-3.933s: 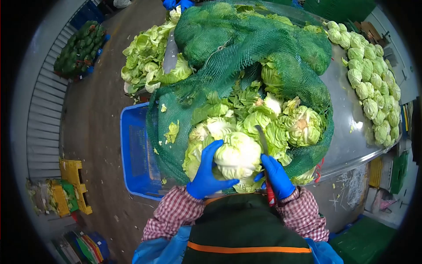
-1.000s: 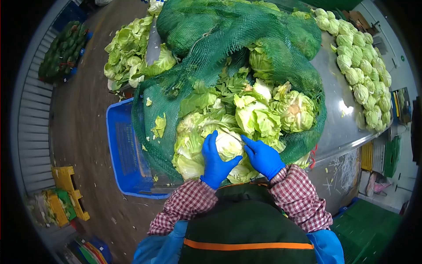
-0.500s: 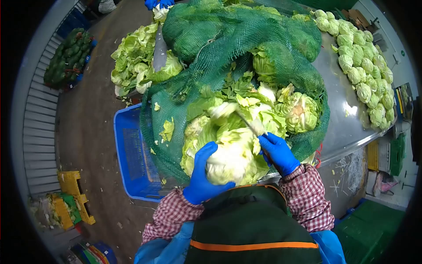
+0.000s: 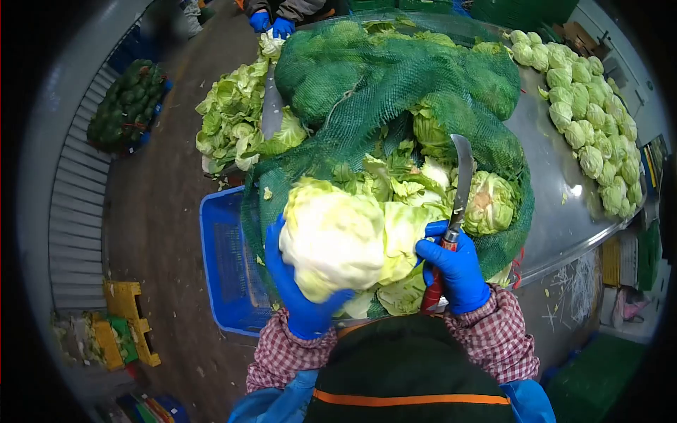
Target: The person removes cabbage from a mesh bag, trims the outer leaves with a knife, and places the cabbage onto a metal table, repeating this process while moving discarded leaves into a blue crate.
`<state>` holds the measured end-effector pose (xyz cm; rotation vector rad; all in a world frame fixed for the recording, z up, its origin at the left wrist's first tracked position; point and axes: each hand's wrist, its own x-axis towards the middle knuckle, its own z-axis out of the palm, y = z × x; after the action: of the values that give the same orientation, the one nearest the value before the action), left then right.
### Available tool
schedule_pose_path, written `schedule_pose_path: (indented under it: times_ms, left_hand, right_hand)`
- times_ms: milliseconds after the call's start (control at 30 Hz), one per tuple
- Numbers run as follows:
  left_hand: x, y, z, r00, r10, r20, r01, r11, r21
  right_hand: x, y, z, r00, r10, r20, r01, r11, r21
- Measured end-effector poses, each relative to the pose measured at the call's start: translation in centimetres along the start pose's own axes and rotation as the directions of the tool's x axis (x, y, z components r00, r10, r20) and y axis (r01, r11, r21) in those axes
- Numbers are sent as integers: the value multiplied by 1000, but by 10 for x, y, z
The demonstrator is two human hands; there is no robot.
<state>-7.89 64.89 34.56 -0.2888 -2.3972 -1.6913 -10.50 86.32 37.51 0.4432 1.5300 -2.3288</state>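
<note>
My left hand, in a blue glove, cups a pale, trimmed cabbage from its left side and below. A curved knife with a red handle stands blade up in my gloved right hand, fingers wrapped round the grip. Between the two hands hangs a light green leaf, its edge close to my right fingertips. Behind them, cut leaves lie on the green net. Another cabbage with a brownish cut stem sits just beyond my right hand.
More netted cabbages fill the table's middle. Rows of trimmed cabbages line the metal table at right. A blue crate stands at left, below a leaf pile. At the far end, a co-worker's gloved hands hold a cabbage.
The cabbage has been raised and turned in my left hand. The knife has swung from pointing across the cabbage to upright, away from it. The view has shifted slightly.
</note>
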Motion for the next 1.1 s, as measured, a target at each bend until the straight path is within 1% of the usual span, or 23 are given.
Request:
schedule_pose_path:
  times_ms: [67, 100, 133, 167, 200, 233, 267, 333, 367, 467, 533, 600, 633, 667, 733, 767, 800, 833, 900, 933, 967, 1000, 1100]
  left_hand:
    - [-4, 1, 6, 918, -375, -132, 27, 390, -920]
    - [1, 3, 4, 872, -490, 13, 75, 107, -991]
    - [6, 1, 6, 874, -485, -3, 63, 121, -991]
    - [9, -2, 11, 921, -344, -184, 151, 748, -647]
    - [14, -2, 15, 966, -129, -224, 140, 990, 33]
    - [17, 3, 18, 962, -193, -192, 79, 873, -481]
    - [16, 0, 13, 961, -192, -197, 77, 877, -475]
    - [15, -6, 5, 866, -461, 195, 95, -231, -968]
    - [19, -3, 5, 867, -458, 195, 95, -232, -968]
    - [21, 3, 3, 824, -491, 282, 233, -161, -959]
    - [15, -4, 4, 834, -162, 528, 397, -490, -776]
    - [24, 4, 1, 803, -93, 588, 513, -393, -763]
    - [25, 12, 1, 878, -327, 349, 427, 209, -880]
    - [27, 19, 1, 933, -360, 8, 291, 742, -604]
    - [30, 15, -4, 955, -282, -96, 224, 893, -391]
    - [38, 9, -5, 972, -160, -174, 133, 979, -157]
    - [47, -10, -14, 982, 181, 63, -191, 922, 338]
    - [36, -28, -1, 965, 260, -41, -192, 803, 565]
    - [50, 23, 7, 972, -235, 8, 230, 943, -241]
    - [48, 18, 11, 928, -338, 154, 289, 398, -871]
    - [43, 36, 16, 852, -469, 231, 255, -14, -967]
    - [43, 25, 28, 860, -440, 258, 272, -33, -962]
    - [62, 30, 69, 942, -232, 244, 336, 587, -737]
  right_hand:
    - [2, -3, -1, 1000, 16, 3, -16, 1000, -21]
    - [5, -5, -4, 999, 24, 22, -25, 999, 47]
    - [9, -7, -8, 999, 32, 43, -36, 993, 114]
    - [13, -4, -17, 999, 26, 41, -32, 986, 162]
    - [15, -9, -19, 999, 40, -19, -36, 986, 164]
    - [23, -7, -33, 999, 21, -45, -18, 998, 64]
    - [32, -1, -44, 997, -2, -75, -1, 999, -37]
    - [44, 15, -44, 943, -314, -107, 264, 905, -333]
    - [47, 17, -44, 802, -595, -47, 454, 659, -600]
    - [27, -5, 2, 900, -364, 239, 419, 875, -244]
    - [22, -14, 28, 827, -401, 394, 492, 855, -163]
    - [20, -32, 39, 870, -36, 491, 121, 982, -142]
    - [24, -14, 40, 858, -238, 455, 323, 939, -118]
    - [22, -13, 40, 859, -241, 452, 328, 937, -124]
    - [19, -20, 32, 957, 10, 289, 72, 959, -274]
    - [20, -11, 27, 952, -77, 295, 183, 920, -348]
    - [21, 0, 21, 943, -164, 290, 282, 856, -434]
    - [20, -8, 16, 966, -112, 235, 190, 918, -347]
    - [27, -14, -3, 993, -102, 55, 110, 981, -162]
    - [32, -11, -18, 990, -127, -66, 122, 989, -82]
    - [29, -17, -30, 984, -159, -74, 155, 986, -67]
    - [21, -24, -37, 979, -205, 20, 206, 978, -34]
    - [6, -17, -62, 969, -153, 193, 146, 988, 55]
